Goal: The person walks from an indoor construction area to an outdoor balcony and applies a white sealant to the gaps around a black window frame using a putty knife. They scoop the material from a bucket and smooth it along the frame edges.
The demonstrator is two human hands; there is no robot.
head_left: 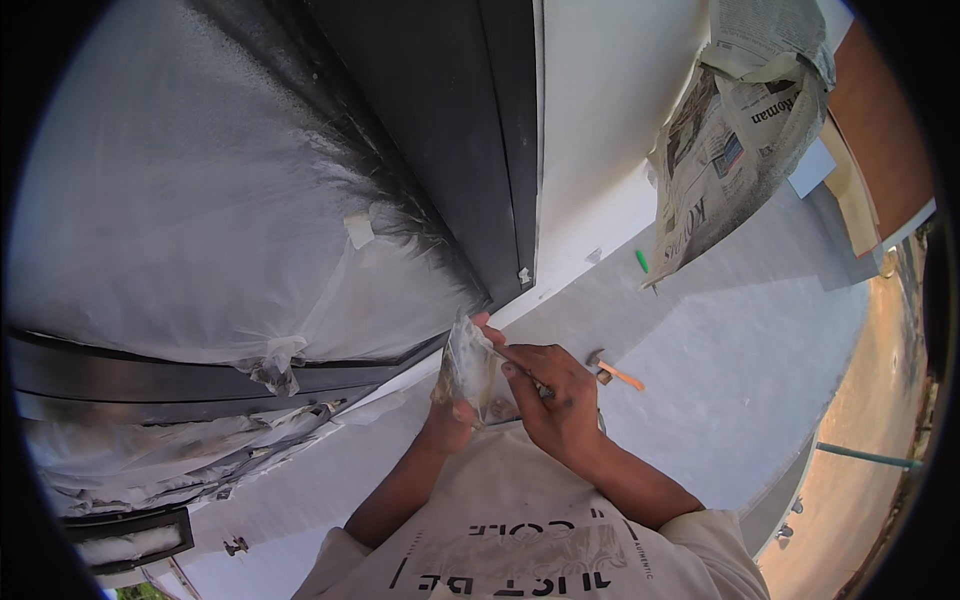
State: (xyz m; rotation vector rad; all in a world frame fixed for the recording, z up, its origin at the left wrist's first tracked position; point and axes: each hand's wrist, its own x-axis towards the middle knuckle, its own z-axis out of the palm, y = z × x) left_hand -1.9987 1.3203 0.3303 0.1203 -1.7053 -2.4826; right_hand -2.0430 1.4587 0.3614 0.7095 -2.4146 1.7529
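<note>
My left hand [455, 425] holds a translucent, crumpled piece or packet [467, 360] with white and brownish patches, its fingertips showing at the top edge. My right hand [550, 405] is closed beside it, fingers bent toward the packet, on something thin that I cannot make out. Both hands are just below the corner of a black frame [450, 150] around a pane covered in translucent plastic sheeting [170, 200], which has dark paint along its edge and a small pale tape patch [358, 228].
A hammer with an orange handle [622, 374] lies on the grey floor [720, 400] to the right. A small green object [642, 262] lies beyond it. Newspaper sheets [730, 160] hang along the white wall [590, 130]. A green pipe [865, 455] crosses lighter ground beyond the floor's edge.
</note>
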